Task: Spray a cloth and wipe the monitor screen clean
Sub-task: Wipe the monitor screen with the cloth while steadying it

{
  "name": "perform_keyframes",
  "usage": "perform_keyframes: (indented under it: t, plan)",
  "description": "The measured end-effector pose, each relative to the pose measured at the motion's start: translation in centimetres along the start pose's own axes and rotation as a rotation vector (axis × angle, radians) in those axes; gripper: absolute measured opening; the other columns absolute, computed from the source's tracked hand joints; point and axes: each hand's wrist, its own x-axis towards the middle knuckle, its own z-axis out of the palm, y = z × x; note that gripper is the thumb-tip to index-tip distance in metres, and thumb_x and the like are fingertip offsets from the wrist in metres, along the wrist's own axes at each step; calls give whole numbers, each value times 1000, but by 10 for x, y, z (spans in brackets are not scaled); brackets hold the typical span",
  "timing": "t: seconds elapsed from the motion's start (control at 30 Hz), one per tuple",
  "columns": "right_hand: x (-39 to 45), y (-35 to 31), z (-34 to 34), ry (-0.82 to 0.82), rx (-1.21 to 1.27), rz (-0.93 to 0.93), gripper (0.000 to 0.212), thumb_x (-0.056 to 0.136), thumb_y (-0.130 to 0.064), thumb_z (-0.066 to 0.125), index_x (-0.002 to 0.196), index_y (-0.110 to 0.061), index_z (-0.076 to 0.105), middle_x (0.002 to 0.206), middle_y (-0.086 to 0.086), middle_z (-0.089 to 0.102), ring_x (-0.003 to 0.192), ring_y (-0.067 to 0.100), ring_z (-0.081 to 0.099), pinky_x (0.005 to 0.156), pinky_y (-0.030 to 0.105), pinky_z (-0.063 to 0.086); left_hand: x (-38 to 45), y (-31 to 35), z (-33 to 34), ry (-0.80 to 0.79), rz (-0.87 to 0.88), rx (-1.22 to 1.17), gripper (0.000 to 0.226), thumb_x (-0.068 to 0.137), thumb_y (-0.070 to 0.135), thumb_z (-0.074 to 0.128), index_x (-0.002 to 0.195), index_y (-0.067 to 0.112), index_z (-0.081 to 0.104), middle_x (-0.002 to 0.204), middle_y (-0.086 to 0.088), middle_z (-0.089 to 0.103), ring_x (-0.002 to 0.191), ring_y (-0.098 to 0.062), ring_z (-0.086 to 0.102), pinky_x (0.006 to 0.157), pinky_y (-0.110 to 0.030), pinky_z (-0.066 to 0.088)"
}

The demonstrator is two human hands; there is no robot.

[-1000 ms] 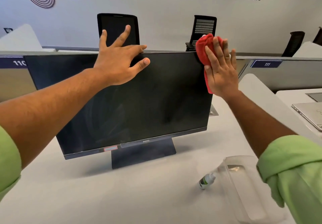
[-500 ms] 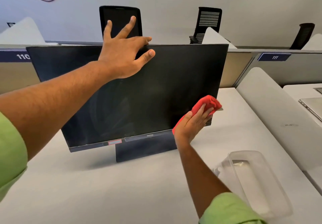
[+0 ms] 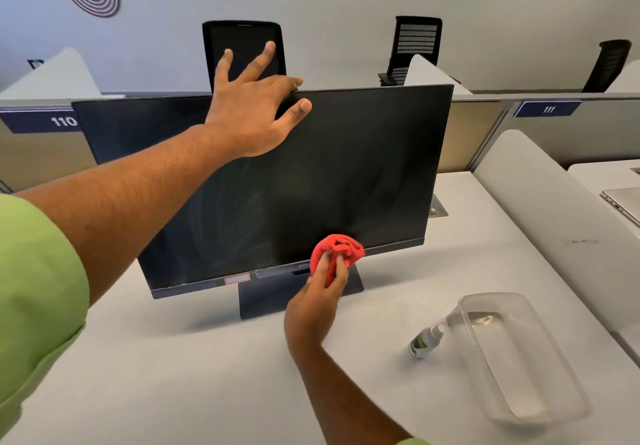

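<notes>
Office cubicles with grey partitions fill the background, where plaques marked 110 (image 3: 63, 121) and 111 (image 3: 549, 109) flank black mesh chairs (image 3: 417, 47) against a wall bearing the words "not those who wait". On the white tabletop (image 3: 207, 375) stands a dark monitor (image 3: 311, 181), powered off, its screen showing faint smear marks, on a flat dark stand (image 3: 270, 297). I steady it with my left hand (image 3: 254, 115), which lies across the top edge with fingers spread: the thumb rests on the glass, the index finger runs along the top edge, and 2 fingers rise above it. My right hand (image 3: 322, 294) grips a bunched red cloth (image 3: 336, 250), fingers curled into its folds, and presses it against the lower bezel of the screen, just right of centre and above the stand. Green sleeves cover both my upper arms. To the right of the stand, well apart from the monitor, a small spray bottle (image 3: 425, 340) with a green-and-white label lies tilted against the near corner of a clear plastic tray (image 3: 540, 406). At the far right edge, on the neighbouring desk, sits the corner of a closed silver laptop (image 3: 623, 203).
</notes>
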Motion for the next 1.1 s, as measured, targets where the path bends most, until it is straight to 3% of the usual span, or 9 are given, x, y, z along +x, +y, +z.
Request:
perform_keyframes:
  t: [0.1,0.17,0.23,0.3,0.47,0.63,0.77,0.93,1.1]
  plan:
    - [-20,-8,-5,-35,-30,87,34,111,-48,48,145,-49,45,145,-16,61,132,11,63,96,4,43,-1,0,0,-4,2,-7,74,98,70,11,147,30,49,152,7,54,159,-11,0,123,-63,-7]
    - [-28,-10,-13,-138,-157,-50,33,109,-50,50,142,-45,49,136,-20,63,126,6,64,92,-3,42,-1,-1,-1,-10,-3,-20,73,98,70,11,147,31,49,153,8,53,159,-10,-1,122,-64,-9]
    - [-30,-10,-28,-262,-154,-152,42,110,-37,54,151,-30,54,144,-15,61,129,7,60,104,6,45,-2,-2,-4,-24,-10,-32,72,98,70,11,149,33,47,154,9,51,159,-9,-4,121,-64,-11]
    - [-21,-19,-48,-443,45,39,35,112,-26,53,146,-24,61,144,-5,64,128,15,63,107,23,54,-4,-4,-7,-53,-11,-46,74,97,72,10,152,34,42,157,10,47,158,-9,-9,120,-66,-13]
    - [17,-39,-116,-618,833,606,32,101,-1,48,120,-10,72,112,25,76,85,39,77,72,49,67,-7,-2,-20,-157,26,-38,80,96,75,10,159,29,31,167,15,26,154,-10,-25,116,-71,-18]
    - [44,-38,-157,-769,1110,797,44,99,-26,54,135,-6,71,133,30,70,105,50,74,86,57,63,-49,24,-19,60,27,-93,67,102,61,25,162,30,19,172,18,-3,156,-16,-23,121,-64,-15]
    - [47,-38,-171,-855,1099,714,51,104,-48,54,126,-9,78,129,24,74,107,42,77,88,52,63,-135,89,13,253,-103,-513,58,101,39,52,155,23,38,170,12,21,160,-19,-1,126,-53,3]
    - [48,-49,-176,-862,898,560,39,93,-16,68,131,-11,70,125,25,75,104,41,74,86,53,64,-230,176,49,114,-784,-1122,44,99,31,64,137,32,44,144,-1,53,135,-26,53,111,-45,47]
    - [25,-60,-182,-890,695,362,26,110,-22,49,125,-28,69,111,2,81,98,20,80,75,33,65,-265,218,44,293,-731,-707,68,98,53,48,159,27,31,170,4,18,154,-14,22,123,-38,26]
